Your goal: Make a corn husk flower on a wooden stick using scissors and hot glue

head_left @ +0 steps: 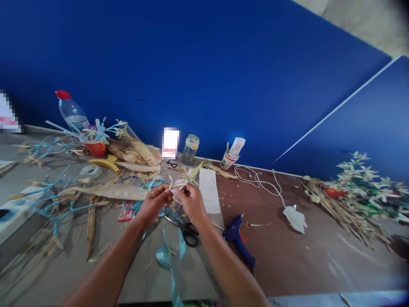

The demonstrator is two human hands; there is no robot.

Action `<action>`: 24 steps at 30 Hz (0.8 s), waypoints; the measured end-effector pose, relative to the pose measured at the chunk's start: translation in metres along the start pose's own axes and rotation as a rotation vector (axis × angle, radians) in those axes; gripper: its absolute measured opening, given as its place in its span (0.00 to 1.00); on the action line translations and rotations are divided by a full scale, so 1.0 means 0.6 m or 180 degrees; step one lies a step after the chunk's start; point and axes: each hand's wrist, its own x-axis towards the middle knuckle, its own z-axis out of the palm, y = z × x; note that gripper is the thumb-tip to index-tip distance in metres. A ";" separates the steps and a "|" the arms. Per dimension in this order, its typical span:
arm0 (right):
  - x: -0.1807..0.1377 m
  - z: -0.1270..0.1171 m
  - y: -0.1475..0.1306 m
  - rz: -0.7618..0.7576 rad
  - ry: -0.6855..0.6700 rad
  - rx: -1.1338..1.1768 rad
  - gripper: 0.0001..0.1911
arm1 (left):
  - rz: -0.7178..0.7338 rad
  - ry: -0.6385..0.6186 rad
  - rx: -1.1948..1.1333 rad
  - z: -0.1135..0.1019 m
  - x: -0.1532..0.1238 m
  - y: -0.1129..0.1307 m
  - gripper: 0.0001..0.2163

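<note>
My left hand (156, 200) and my right hand (192, 202) meet over the middle of the table, both closed. Between their fingertips is a small pale strip of dried corn husk (177, 183), each hand pinching it. Below them lie black-handled scissors (191, 234), partly hidden by my right wrist. A light blue ribbon (164, 258) curls toward the table's front edge. A long flat dried husk (111, 192) stretches to the left of my left hand. Right of my right forearm rests a blue glue gun (238, 238).
A sheet of white paper (208, 187) lies behind my right hand. Farther back stand a glass jar (191, 149), a cup (229, 159), a red bowl (95, 148) and a bottle (72, 111). Blue-wrapped stems (56, 219) spread left; a white cable (265, 183) and husk flowers (361, 179) are right.
</note>
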 end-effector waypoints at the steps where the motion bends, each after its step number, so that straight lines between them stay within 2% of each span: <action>1: 0.002 0.004 0.004 0.0084 0.0094 0.0147 0.11 | 0.0006 0.0062 -0.0040 0.000 0.001 0.000 0.10; 5: 0.000 0.007 0.013 0.0410 0.0231 0.0703 0.09 | -0.0006 0.0403 -0.0406 -0.001 0.003 0.002 0.08; 9: -0.002 0.008 0.021 0.0429 0.0295 0.0779 0.09 | -0.0216 0.0464 -0.0633 0.004 0.000 0.001 0.09; 12: -0.002 0.013 0.033 0.0348 0.0354 0.0643 0.10 | -0.0358 0.0409 -0.0604 0.008 -0.004 -0.005 0.11; 19: -0.003 0.021 0.045 0.0263 0.0416 -0.0012 0.09 | -0.0485 -0.0038 -0.0428 0.009 -0.005 -0.014 0.11; 24: -0.006 0.017 0.040 0.0179 0.0462 -0.0348 0.10 | -0.0358 0.0067 -0.0117 0.017 -0.006 -0.011 0.11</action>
